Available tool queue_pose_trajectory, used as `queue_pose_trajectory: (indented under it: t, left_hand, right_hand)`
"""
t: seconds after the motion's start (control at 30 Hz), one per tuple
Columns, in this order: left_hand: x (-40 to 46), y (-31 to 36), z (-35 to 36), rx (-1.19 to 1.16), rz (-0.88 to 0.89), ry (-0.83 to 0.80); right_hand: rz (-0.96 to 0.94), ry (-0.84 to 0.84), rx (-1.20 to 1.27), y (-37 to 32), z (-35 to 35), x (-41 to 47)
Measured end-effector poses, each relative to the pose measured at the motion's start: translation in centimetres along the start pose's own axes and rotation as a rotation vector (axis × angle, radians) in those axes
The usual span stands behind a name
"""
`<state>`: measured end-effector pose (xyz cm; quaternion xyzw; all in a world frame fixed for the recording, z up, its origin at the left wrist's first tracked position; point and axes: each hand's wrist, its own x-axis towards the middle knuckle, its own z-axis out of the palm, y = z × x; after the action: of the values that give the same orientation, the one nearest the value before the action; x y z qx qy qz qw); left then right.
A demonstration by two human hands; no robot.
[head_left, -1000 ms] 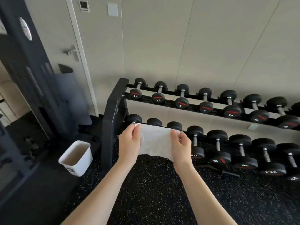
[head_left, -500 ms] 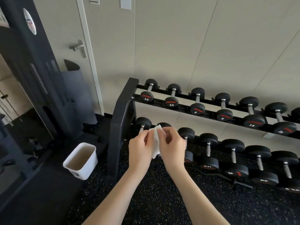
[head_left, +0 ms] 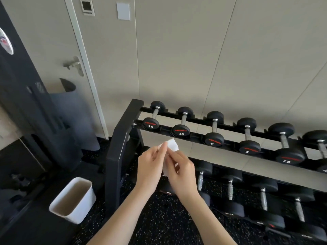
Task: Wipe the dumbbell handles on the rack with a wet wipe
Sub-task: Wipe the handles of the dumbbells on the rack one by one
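Both hands meet in front of me at the rack's left end, the left hand [head_left: 150, 167] and right hand [head_left: 180, 171] each pinching the white wet wipe [head_left: 172, 145], which is bunched between them with one corner poking up above the fingertips. I judge the wipe is being folded into a pad and no handle has been touched yet. Just beyond and slightly above that corner sits the rack's [head_left: 122, 138] upper tier, where the nearest dumbbell handles [head_left: 184, 119] are those of the two 2.5 weights; each handle runs front to back, away from me, so a wipe would travel along that line. My left hand is nearer the leftmost 2.5 dumbbell [head_left: 153, 115], while my right hand lies closer to the second. The lower tier's dumbbells [head_left: 230, 190] are partly hidden behind my wrists. Off to the left, on the speckled floor [head_left: 164, 221], stands a white bin [head_left: 74, 200], beside a closed door [head_left: 53, 50].
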<state>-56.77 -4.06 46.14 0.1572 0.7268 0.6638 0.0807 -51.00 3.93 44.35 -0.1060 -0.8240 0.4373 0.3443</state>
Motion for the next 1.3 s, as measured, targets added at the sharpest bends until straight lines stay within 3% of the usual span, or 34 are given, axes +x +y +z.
queue_pose_trajectory:
  t: [0.13,0.3,0.43,0.5,0.63,0.83,1.13,1.3]
  left_hand:
    - [3.6,-0.4,1.5,-0.024,-0.033,0.084]
    - [7.6,-1.2,1.7,-0.076,-0.064,0.047]
    - [11.2,-2.2,1.2,-0.269,-0.18,0.0]
    - [13.5,-3.2,0.9,-0.306,-0.223,-0.013]
    - [19.7,-6.3,-0.2,-0.259,-0.269,-0.053]
    - [31.7,-13.1,-2.2,0.002,-0.333,-0.177]
    - [43.6,-21.1,-1.0,0.873,0.16,-0.331]
    - [47.5,-25.3,0.7,1.054,0.326,-0.307]
  right_hand:
    - [0.021,-0.051,0.085,2.1,-0.3,2.4]
    - [0.181,0.142,0.135,4.7,-0.3,5.8]
    - [0.505,-0.131,0.376,7.2,1.2,8.9]
    - [0.566,-0.21,0.526,8.2,2.8,10.5]
    - [0.602,-0.046,0.65,10.4,6.6,15.1]
    - [0.705,0.152,0.514,14.6,13.1,23.3]
    - [0.814,0.37,0.111,20.8,16.8,30.8]
    - [0.849,0.392,-0.009,25.6,18.0,33.7]
